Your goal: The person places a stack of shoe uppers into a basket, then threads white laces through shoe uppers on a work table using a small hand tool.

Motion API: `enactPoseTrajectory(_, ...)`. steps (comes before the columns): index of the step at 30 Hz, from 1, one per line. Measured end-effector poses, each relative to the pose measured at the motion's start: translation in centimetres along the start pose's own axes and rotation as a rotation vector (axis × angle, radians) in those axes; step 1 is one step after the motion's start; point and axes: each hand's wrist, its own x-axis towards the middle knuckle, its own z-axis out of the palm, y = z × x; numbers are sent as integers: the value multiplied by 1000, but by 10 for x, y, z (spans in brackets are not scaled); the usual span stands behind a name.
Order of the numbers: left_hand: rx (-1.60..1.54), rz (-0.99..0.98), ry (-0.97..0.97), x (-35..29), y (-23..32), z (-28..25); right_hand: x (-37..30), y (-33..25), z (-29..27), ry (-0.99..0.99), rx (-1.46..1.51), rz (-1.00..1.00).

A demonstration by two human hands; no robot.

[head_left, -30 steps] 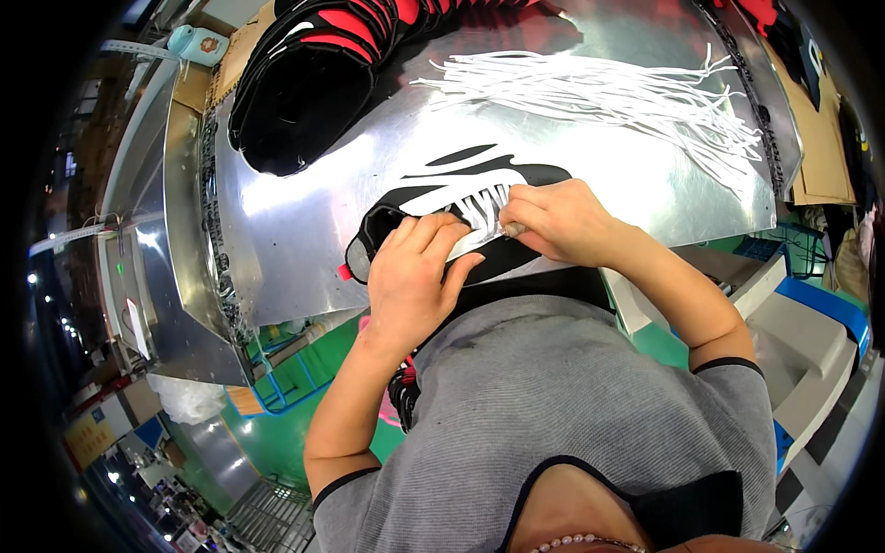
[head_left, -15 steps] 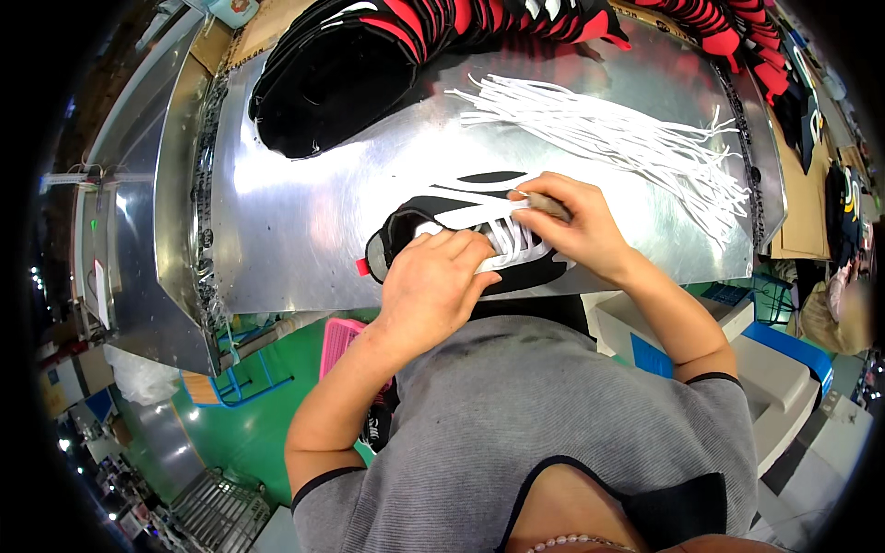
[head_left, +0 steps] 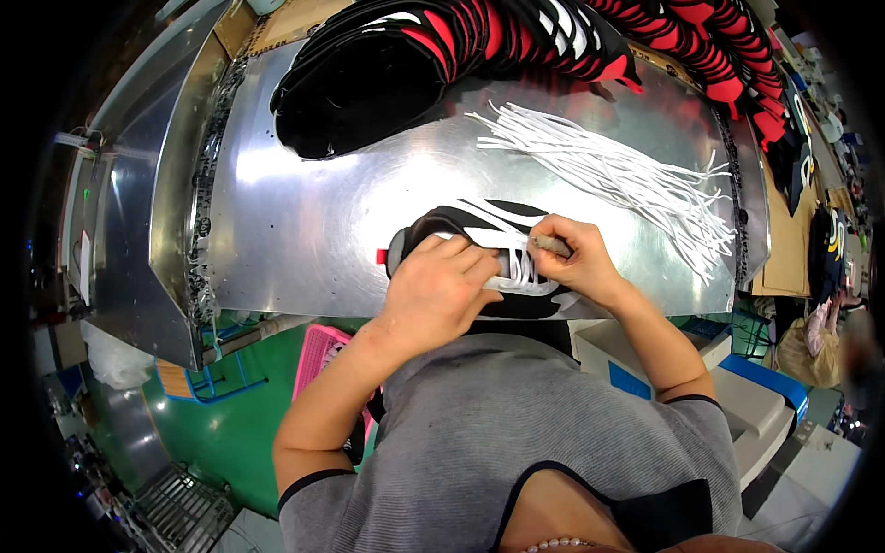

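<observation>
A black and white shoe upper (head_left: 521, 306) with a red heel tab lies on the metal table right before me. White laces (head_left: 524, 267) cross its middle. My left hand (head_left: 441, 288) bears on the upper at its opening, with curled fingers gripping the tongue area; the fingertips are partly hidden. In my right hand (head_left: 573, 260) is a small hand tool (head_left: 551, 245) with a short brownish handle, pinched between thumb and fingers. Its working end is hidden at the far row of lace holes.
Bundled white laces (head_left: 618, 175) lie across the metal table (head_left: 304, 230) at the right. Stacked black and red uppers (head_left: 369, 92) curve along the back. Raised metal sides bound the table. A pink basket (head_left: 318, 355) stands below on the left, with pale boxes (head_left: 636, 355) at the right.
My right hand has come nearer to me and closer against the laces with the tool. My left hand keeps its hold on the upper. The whole view has shifted slightly.
</observation>
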Motion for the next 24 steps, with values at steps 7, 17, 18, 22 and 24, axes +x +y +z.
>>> enactPoseTrajectory(7, 81, 170, 266, -12, 3, 14, -4, 4, 5, 174, 98, -46)
enactPoseTrajectory(17, 186, -48, 440, -44, 18, 36, -8, -2, 9, 117, -135, -142)
enactPoseTrajectory(18, 168, -80, 470, -44, 18, 38, -12, -1, 4, 72, -63, -115)
enactPoseTrajectory(22, 65, -71, 617, -50, 16, 40, -13, 7, 6, 62, 88, -102)
enactPoseTrajectory(24, 200, -123, 661, -71, 18, 43, -9, 3, 5, 80, 112, -75)
